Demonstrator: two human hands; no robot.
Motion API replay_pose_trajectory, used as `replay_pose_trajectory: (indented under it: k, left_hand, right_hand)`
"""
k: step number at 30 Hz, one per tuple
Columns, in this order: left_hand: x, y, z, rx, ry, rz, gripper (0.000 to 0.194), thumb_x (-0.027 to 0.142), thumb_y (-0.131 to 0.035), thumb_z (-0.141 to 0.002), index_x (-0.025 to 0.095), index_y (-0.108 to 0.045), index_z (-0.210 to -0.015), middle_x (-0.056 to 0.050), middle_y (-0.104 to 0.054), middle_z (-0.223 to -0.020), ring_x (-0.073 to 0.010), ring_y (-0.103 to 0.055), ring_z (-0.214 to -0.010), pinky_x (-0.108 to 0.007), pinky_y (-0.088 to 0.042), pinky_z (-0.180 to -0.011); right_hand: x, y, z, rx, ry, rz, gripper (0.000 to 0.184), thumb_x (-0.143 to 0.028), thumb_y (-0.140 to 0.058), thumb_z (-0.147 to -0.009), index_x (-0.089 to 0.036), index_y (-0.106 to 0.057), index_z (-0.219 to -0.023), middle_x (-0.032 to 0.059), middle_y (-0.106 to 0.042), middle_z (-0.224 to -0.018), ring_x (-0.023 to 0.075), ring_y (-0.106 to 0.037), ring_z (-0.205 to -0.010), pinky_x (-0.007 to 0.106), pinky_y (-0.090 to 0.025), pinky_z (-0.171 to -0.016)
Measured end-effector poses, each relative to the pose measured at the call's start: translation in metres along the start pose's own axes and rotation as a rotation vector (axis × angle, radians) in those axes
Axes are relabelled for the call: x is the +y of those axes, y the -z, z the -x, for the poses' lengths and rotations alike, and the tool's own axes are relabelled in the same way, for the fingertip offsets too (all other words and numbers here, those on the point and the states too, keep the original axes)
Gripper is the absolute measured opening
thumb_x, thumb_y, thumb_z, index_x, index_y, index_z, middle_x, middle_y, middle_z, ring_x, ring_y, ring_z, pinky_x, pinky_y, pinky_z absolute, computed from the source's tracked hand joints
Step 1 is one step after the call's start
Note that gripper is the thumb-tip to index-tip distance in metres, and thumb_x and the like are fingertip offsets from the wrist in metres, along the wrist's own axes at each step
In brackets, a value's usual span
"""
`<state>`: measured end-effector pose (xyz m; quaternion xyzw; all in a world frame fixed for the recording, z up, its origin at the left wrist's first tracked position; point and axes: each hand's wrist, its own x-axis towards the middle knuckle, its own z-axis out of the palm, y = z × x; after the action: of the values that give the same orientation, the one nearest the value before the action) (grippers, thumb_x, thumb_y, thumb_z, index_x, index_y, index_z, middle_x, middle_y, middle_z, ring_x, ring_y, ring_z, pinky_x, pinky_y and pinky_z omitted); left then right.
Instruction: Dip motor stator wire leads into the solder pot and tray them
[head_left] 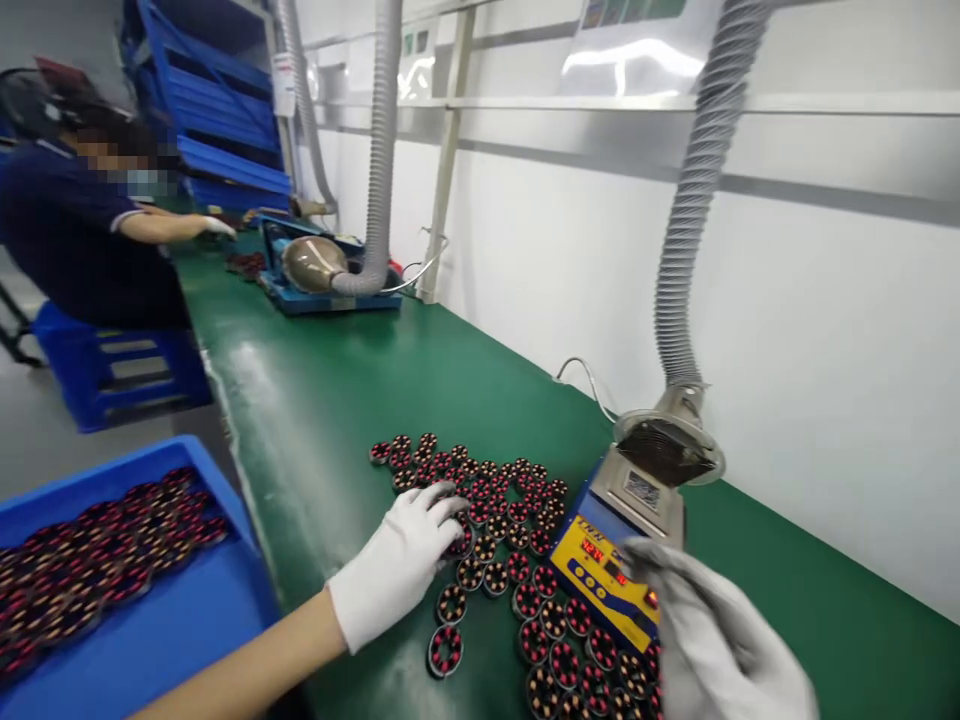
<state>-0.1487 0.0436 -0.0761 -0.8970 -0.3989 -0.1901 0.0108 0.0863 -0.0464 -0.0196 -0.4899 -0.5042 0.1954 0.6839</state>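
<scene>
Your left hand [401,562], gloved in white, is lying palm down with its fingers spread loosely over the near-left part of a cluster of small round wound coils [517,560], fingertips touching a few of them and gripping none. The coils, dark with red and copper windings, are standing flat on the green desk [337,400], spreading from its middle toward the near edge. Your right hand [712,640], in a grey-white glove, is hovering open with fingers extended, its fingertips touching the near side of the soldering station [622,560], just beside the right edge of the coil cluster. The station is showing a yellow front panel with blue buttons and a red digital readout; the digits and the brand lettering above them are too blurred to read, and so is the label on its top. A ribbed grey extraction hose [694,200] is hanging down to the funnel above it. Off the desk's left edge a blue tray [172,620] is holding more coils. At the far end, another person's sleeve [67,230] is reaching over the desk.
</scene>
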Motion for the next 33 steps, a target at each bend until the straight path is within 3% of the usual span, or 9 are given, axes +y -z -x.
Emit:
replay_pose_trajectory:
  k: [5,7,10,13,17,21,26,29,33]
  left_hand:
    - [0.072,0.039,-0.050,0.647,-0.194,0.227,0.028,0.001,-0.041,-0.076,0.021,-0.051,-0.093,-0.006,-0.054,-0.114,-0.0280,-0.040,-0.116,-0.047,-0.035,-0.092]
    - [0.097,0.045,-0.065,0.753,-0.282,0.358,0.021,0.008,-0.041,-0.084,0.022,-0.050,-0.096,-0.006,-0.055,-0.112,-0.0259,-0.043,-0.114,-0.043,-0.036,-0.093]
    - [0.116,0.044,-0.081,0.741,-0.287,0.551,0.034,0.043,-0.042,-0.093,0.023,-0.041,-0.121,-0.010,-0.047,-0.123,-0.0260,-0.043,-0.116,-0.039,-0.037,-0.097]
    - [0.119,0.038,-0.094,0.562,-0.311,0.732,0.052,0.057,-0.040,-0.090,0.024,-0.037,-0.129,-0.010,-0.048,-0.125,-0.0241,-0.049,-0.113,-0.035,-0.042,-0.094]
    - [0.116,0.032,-0.104,0.501,-0.388,0.899,0.028,0.047,-0.046,-0.092,0.027,-0.052,-0.110,-0.003,-0.060,-0.108,-0.0194,-0.057,-0.100,-0.030,-0.046,-0.088]
    - [0.110,0.034,-0.104,0.591,-0.499,0.744,0.029,0.043,-0.037,-0.096,0.022,-0.050,-0.111,-0.008,-0.060,-0.107,-0.0205,-0.055,-0.101,-0.034,-0.045,-0.088]
    - [0.105,0.046,-0.102,0.619,-0.628,0.568,0.028,0.028,-0.027,-0.097,0.014,-0.050,-0.104,-0.011,-0.059,-0.108,-0.0212,-0.052,-0.104,-0.037,-0.040,-0.091]
    - [0.106,0.054,-0.102,0.657,-0.646,0.486,0.024,0.012,-0.030,-0.091,0.015,-0.053,-0.098,-0.005,-0.062,-0.105,-0.0176,-0.053,-0.103,-0.034,-0.034,-0.094]
    - [0.105,0.057,-0.104,0.706,-0.632,0.442,0.026,0.004,-0.036,-0.081,0.016,-0.054,-0.096,-0.001,-0.064,-0.100,-0.0159,-0.054,-0.099,-0.031,-0.031,-0.094]
  right_hand:
    - [0.012,-0.038,-0.021,-0.065,-0.107,-0.343,0.021,-0.039,-0.068,-0.074,-0.025,-0.069,-0.091,0.0032,-0.072,-0.089,0.0173,-0.068,-0.081,0.025,-0.056,-0.071]
    - [0.013,-0.035,-0.021,-0.050,-0.077,-0.478,0.021,-0.036,-0.068,-0.075,-0.029,-0.068,-0.095,0.0016,-0.072,-0.092,0.0170,-0.068,-0.084,0.027,-0.055,-0.075]
    - [0.011,-0.017,-0.019,0.019,0.038,-0.586,0.027,-0.040,-0.066,-0.076,-0.031,-0.065,-0.102,0.0032,-0.071,-0.097,0.0194,-0.069,-0.078,0.033,-0.057,-0.072]
    - [0.011,-0.001,-0.017,0.066,0.024,-0.661,0.030,-0.043,-0.066,-0.075,-0.032,-0.065,-0.103,0.0047,-0.069,-0.103,0.0223,-0.068,-0.082,0.038,-0.057,-0.072]
    - [0.014,0.008,-0.022,0.064,-0.034,-0.653,0.026,-0.036,-0.069,-0.075,-0.033,-0.066,-0.101,0.0019,-0.069,-0.104,0.0182,-0.065,-0.095,0.032,-0.052,-0.085]
    - [0.004,0.009,-0.023,0.019,0.074,-0.411,0.028,-0.033,-0.078,-0.066,-0.026,-0.070,-0.093,0.0057,-0.070,-0.096,0.0214,-0.065,-0.091,0.029,-0.053,-0.080]
    - [-0.012,0.009,-0.026,-0.002,0.168,-0.211,0.010,-0.024,-0.074,-0.071,-0.025,-0.073,-0.080,0.0042,-0.070,-0.085,0.0181,-0.067,-0.078,0.025,-0.055,-0.069]
    - [-0.008,0.013,-0.029,0.061,0.227,-0.313,0.004,-0.024,-0.075,-0.071,-0.025,-0.073,-0.075,0.0007,-0.069,-0.075,0.0141,-0.066,-0.072,0.023,-0.055,-0.068]
    - [0.006,0.025,-0.024,0.176,0.060,-0.616,0.009,-0.039,-0.070,-0.075,-0.031,-0.071,-0.077,-0.0026,-0.068,-0.082,0.0163,-0.066,-0.085,0.031,-0.055,-0.077]
